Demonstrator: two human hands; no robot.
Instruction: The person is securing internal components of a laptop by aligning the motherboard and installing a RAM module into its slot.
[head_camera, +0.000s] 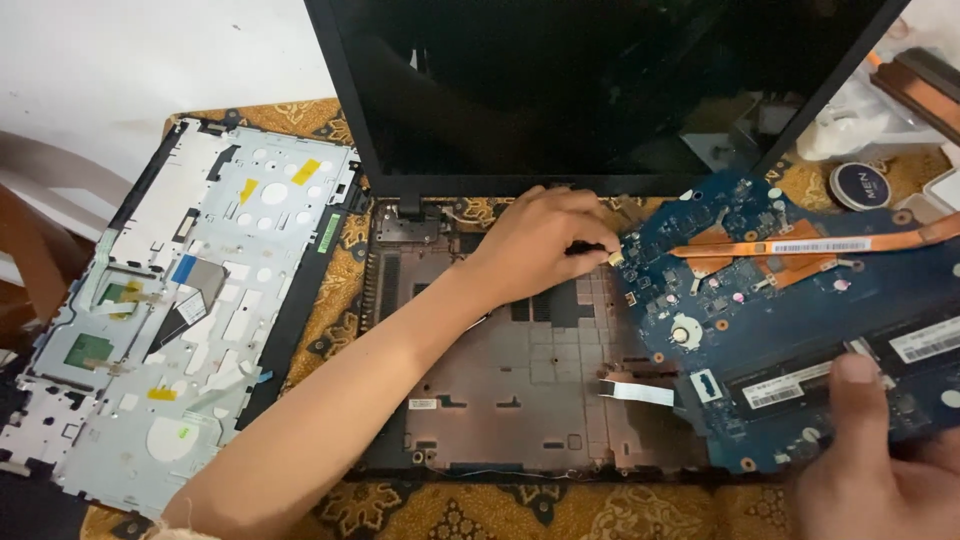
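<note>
We are pinching a small connector (612, 256) at the edge of the blue rectangular motherboard (790, 330) with our left hand (545, 245), fingers closed narrow, while our right hand (870, 470) is steadying that board, thumb pressed flat, half-lifted over the dark plastic laptop base (520, 390)

Home repair spot, patterned cloth (330, 300) under dismantled laptop (520, 380), white wall (120, 60)

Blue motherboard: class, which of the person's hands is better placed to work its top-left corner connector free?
Left. The left hand already pinches a small connector at the motherboard corner, over the empty laptop base. The right hand rests on the board's lower right edge, steadying it.
</note>
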